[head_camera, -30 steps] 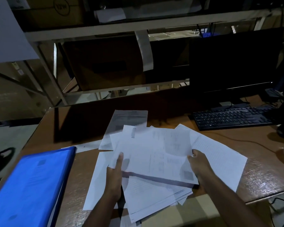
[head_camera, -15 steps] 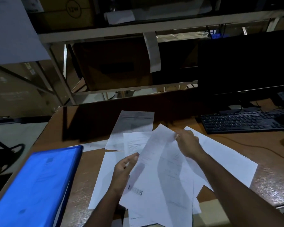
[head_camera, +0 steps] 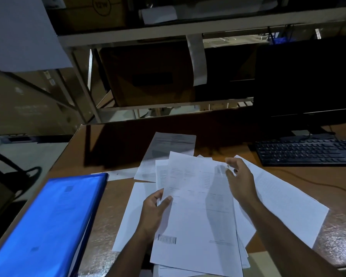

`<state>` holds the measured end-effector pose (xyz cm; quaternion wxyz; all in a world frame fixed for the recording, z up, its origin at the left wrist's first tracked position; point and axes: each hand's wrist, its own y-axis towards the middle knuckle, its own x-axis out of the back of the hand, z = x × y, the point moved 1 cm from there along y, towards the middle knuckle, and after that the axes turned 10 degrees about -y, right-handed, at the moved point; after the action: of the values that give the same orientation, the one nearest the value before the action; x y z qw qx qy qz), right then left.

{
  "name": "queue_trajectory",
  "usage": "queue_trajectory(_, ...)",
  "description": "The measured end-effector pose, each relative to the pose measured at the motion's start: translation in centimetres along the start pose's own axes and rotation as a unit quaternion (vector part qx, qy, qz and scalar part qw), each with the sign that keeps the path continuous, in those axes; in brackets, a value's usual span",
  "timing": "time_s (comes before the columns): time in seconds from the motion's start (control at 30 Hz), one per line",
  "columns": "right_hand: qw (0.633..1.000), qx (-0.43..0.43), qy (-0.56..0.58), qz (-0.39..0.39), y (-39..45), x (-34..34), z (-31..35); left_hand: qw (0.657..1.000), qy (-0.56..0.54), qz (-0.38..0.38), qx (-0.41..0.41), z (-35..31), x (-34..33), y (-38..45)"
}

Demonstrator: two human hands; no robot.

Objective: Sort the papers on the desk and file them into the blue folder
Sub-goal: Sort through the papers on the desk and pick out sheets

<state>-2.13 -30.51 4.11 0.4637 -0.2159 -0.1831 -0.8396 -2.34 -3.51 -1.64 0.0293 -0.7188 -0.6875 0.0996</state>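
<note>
While left hand pinches papers; right hand loose.

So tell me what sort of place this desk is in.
Probably an office corner of a warehouse or stockroom. A keyboard and dark monitor sit on the wooden desk, and behind it metal shelving holds large cardboard boxes.
</note>
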Motion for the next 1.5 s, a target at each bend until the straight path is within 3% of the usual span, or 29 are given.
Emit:
queue_trajectory(0.2,0.997,-0.057,0.030,0.034,-2.4,-0.2,-1.8,1.000,-0.023,-0.005,-0.004,-0.3,-0.2,-0.2)
queue_trajectory(0.67,0.997,-0.070,0.005,0.009,-1.9,-1.9,-0.5,0.999,-0.032,0.038,-0.023,-0.5,-0.5,-0.7)
queue_trajectory(0.93,0.973,-0.154,0.064,0.158,-2.3,-2.4,-0.3,0.997,-0.067,0.016,-0.021,-2.3,-0.7,-1.3)
queue_trajectory(1.23,0.957,0.006,0.195,0.214,-2.0,1.0,5.5,0.987,-0.085,0.045,-0.131,-11.6,0.7,-1.9)
queue_trajectory(1.5,0.968,0.102,0.209,0.093,-3.4,1.9,10.2,0.971,-0.106,0.009,-0.212,-14.6,-0.1,-3.3)
